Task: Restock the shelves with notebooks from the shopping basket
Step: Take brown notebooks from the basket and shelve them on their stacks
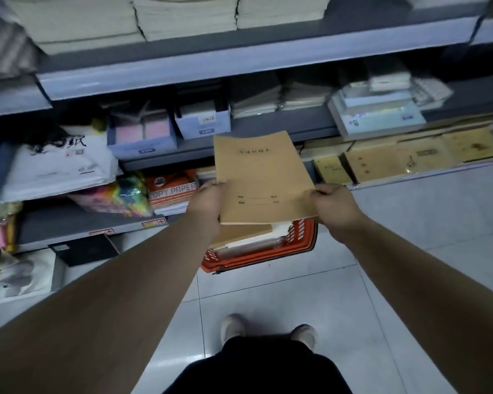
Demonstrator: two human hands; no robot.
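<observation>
A stack of brown kraft-cover notebooks (261,174) is held up in front of the shelves, above the basket. My left hand (208,204) grips its lower left edge and my right hand (335,206) pinches its lower right corner. Below them a red shopping basket (302,245) sits on the floor with more brown and white notebooks (245,233) inside. Similar brown notebooks (399,157) lie in a row on the low shelf to the right.
Grey shelves (182,66) hold paper stacks above, blue boxes (202,120) in the middle, copy paper (171,191) and coloured paper (120,194) at lower left. A black box (86,248) stands on the floor. My shoes (268,331) stand on pale tiles.
</observation>
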